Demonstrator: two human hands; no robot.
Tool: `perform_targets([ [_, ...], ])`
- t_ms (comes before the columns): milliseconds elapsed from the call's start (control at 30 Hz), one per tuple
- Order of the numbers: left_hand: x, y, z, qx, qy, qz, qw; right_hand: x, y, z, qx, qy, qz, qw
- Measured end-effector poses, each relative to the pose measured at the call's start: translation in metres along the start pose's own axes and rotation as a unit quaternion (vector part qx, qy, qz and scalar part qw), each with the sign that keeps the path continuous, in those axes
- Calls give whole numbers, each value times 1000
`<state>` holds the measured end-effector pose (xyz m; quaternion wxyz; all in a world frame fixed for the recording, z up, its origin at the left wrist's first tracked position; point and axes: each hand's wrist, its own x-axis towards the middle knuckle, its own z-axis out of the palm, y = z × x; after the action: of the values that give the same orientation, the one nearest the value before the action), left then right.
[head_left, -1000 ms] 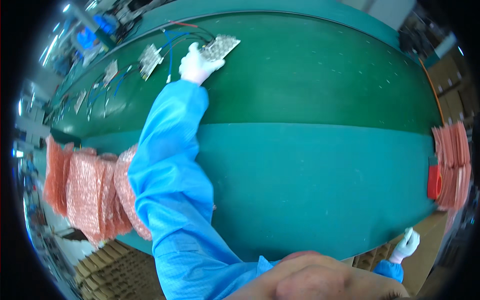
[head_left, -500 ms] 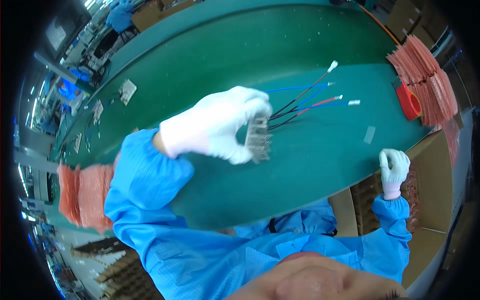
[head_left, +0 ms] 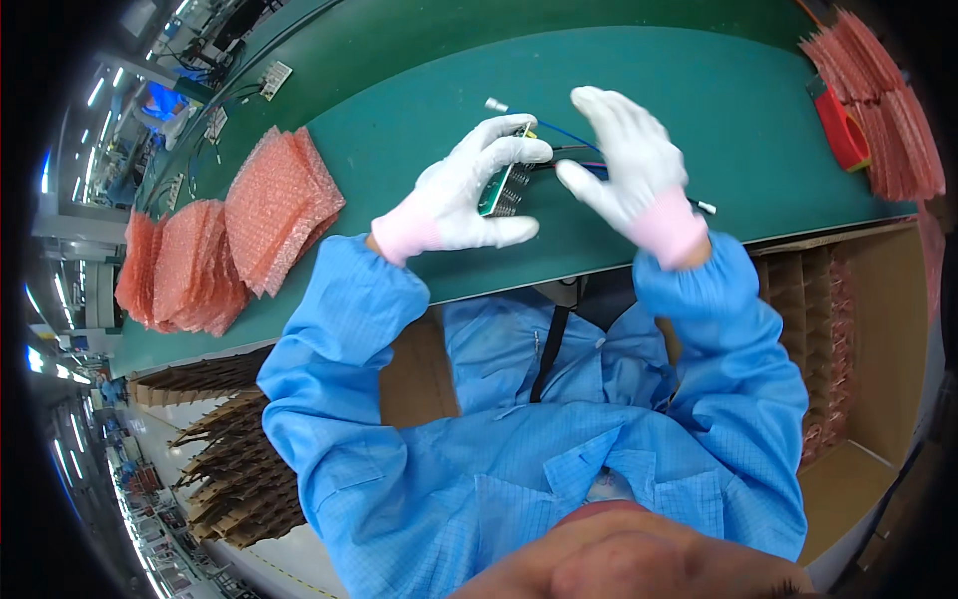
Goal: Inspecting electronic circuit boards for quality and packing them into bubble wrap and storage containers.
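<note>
My left hand (head_left: 454, 190), in a white glove with a pink cuff, grips a small green circuit board (head_left: 490, 196) by its edge. The board stands tilted, with a row of silvery coil-like parts on the side facing right. Wires in blue, black and red run off it to the right, behind my right hand. A white plug (head_left: 496, 104) on one lead lies just beyond the board, and another white plug (head_left: 706, 208) shows past my right wrist. My right hand (head_left: 631, 160), gloved alike, is raised over the wires with fingers stretched and thumb apart, holding nothing.
Pink bubble-wrap bags (head_left: 282, 212) lie in stacks on the green table (head_left: 399, 130) at left. More bags (head_left: 883, 110) and a red tape dispenser (head_left: 846, 132) stand far right. A cardboard box (head_left: 888, 339) with dividers is below the right edge; cardboard dividers (head_left: 239, 469) pile lower left.
My right hand has come from the table's right edge to the wires beside the board. My left hand still holds the board, now turned so its green face shows. The view has shifted.
</note>
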<state>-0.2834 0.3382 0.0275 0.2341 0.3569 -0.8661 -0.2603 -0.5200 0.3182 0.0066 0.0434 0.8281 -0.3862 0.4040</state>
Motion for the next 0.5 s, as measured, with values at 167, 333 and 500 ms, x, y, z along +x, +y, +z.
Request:
perform_targets([
  [167,-9,-3,4,-46,79,38,995,12,18,45,8,-232,90,968],
  [333,-28,-1,-16,-553,305,-117,766,11,11,42,295,-110,161,935],
  [500,-31,-14,-26,-673,309,-245,625,3,-18,32,75,-203,-58,975],
])
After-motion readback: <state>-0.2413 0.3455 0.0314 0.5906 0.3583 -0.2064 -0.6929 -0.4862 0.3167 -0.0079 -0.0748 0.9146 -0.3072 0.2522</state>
